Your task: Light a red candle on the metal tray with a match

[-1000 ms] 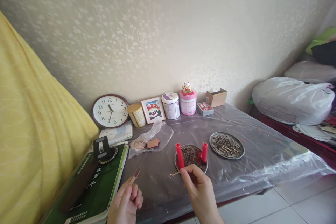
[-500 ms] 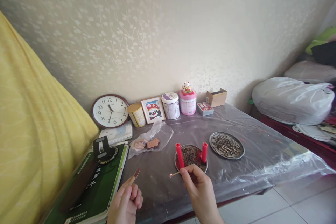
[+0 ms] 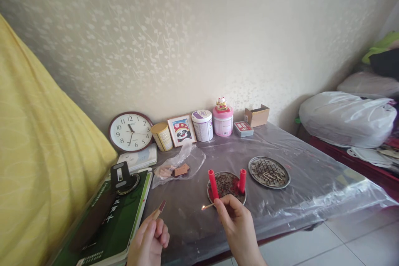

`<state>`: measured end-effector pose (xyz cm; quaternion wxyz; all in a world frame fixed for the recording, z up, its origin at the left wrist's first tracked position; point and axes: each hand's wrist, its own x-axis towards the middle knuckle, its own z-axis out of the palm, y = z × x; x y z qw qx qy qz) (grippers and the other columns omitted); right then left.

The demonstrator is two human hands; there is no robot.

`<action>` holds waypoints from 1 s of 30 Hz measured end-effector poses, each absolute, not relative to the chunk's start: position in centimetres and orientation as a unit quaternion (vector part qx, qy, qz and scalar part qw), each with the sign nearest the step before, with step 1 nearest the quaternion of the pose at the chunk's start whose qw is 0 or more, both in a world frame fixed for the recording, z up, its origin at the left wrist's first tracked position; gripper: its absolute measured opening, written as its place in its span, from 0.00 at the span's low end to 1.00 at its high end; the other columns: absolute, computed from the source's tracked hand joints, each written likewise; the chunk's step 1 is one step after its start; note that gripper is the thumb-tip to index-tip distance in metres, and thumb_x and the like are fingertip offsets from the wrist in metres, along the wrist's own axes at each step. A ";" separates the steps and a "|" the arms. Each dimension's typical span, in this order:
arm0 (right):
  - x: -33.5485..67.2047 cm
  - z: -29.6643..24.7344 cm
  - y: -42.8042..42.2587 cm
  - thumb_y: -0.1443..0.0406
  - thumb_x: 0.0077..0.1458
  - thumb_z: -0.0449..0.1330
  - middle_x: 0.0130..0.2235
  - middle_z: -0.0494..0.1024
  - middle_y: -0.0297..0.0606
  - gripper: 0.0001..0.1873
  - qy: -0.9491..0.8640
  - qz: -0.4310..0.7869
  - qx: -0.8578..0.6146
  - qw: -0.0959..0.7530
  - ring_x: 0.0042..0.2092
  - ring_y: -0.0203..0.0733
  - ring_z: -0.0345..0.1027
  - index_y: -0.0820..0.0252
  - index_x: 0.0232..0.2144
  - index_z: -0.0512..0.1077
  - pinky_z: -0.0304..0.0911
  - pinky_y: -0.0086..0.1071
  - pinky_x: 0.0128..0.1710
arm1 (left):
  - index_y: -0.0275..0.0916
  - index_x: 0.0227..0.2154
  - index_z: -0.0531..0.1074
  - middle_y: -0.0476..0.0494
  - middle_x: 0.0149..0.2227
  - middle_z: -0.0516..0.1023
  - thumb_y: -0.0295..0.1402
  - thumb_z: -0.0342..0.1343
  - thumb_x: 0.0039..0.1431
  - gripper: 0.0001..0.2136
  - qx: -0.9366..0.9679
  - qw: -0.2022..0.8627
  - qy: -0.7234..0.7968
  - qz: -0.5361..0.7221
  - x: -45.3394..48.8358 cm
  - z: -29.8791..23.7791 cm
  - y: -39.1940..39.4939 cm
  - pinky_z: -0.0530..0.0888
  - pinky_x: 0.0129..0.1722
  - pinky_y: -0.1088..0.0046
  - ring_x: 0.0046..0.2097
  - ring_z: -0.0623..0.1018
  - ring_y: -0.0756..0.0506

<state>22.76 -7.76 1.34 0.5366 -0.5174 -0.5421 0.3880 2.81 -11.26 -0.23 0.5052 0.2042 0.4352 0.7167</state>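
Observation:
Between thumb and fingers, my right hand (image 3: 236, 222) pinches a match (image 3: 209, 206) whose tip burns with a small flame, pointing left. Just beyond it, two red candles (image 3: 213, 183) stand on a round metal plate (image 3: 222, 176) spotted with dark marks and red wax; neither wick shows a flame. My left hand (image 3: 149, 239) is closed on a small matchbox (image 3: 159, 210), its dark striking side facing up, apart from the match. A second round plate (image 3: 254, 176) to the right holds several used matchsticks (image 3: 270, 176).
A clear plastic bag (image 3: 195, 160) with small matchboxes (image 3: 181, 170) lies behind my left hand. Green books (image 3: 124, 220) with a black device (image 3: 120, 177) on top are at left. A clock (image 3: 131, 131), cans, a picture frame and a cardboard box (image 3: 257, 116) line the wall.
The flame at the match tip looks slightly brighter. Both hands, the candles and the plates stay almost where they were.

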 end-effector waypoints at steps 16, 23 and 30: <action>22.6 1.7 -7.6 0.53 0.56 0.57 0.19 0.61 0.28 0.19 -0.531 0.373 -0.517 0.558 0.21 0.34 0.53 0.59 0.21 0.68 0.49 0.26 0.21 | 0.38 0.31 0.77 0.54 0.19 0.61 0.45 0.65 0.45 0.15 0.211 0.503 0.443 0.711 2.8 -0.1 -11.2 0.60 0.18 0.74 0.20 0.62 0.51; 22.9 2.9 -7.0 0.55 0.58 0.56 0.21 0.67 0.31 0.17 -0.553 0.319 -0.515 0.573 0.24 0.36 0.57 0.59 0.23 0.71 0.53 0.27 0.24 | 0.38 0.34 0.78 0.55 0.18 0.62 0.45 0.67 0.42 0.19 0.205 0.509 0.445 0.708 2.2 -0.6 -10.9 0.59 0.17 0.75 0.19 0.62 0.52; 23.6 4.0 -6.7 0.56 0.59 0.56 0.22 0.69 0.32 0.16 -0.570 0.291 -0.498 0.586 0.24 0.36 0.58 0.58 0.24 0.70 0.54 0.27 0.24 | 0.39 0.30 0.76 0.54 0.18 0.62 0.45 0.67 0.42 0.16 0.198 0.505 0.445 0.712 2.0 -0.6 -10.7 0.60 0.17 0.73 0.19 0.62 0.51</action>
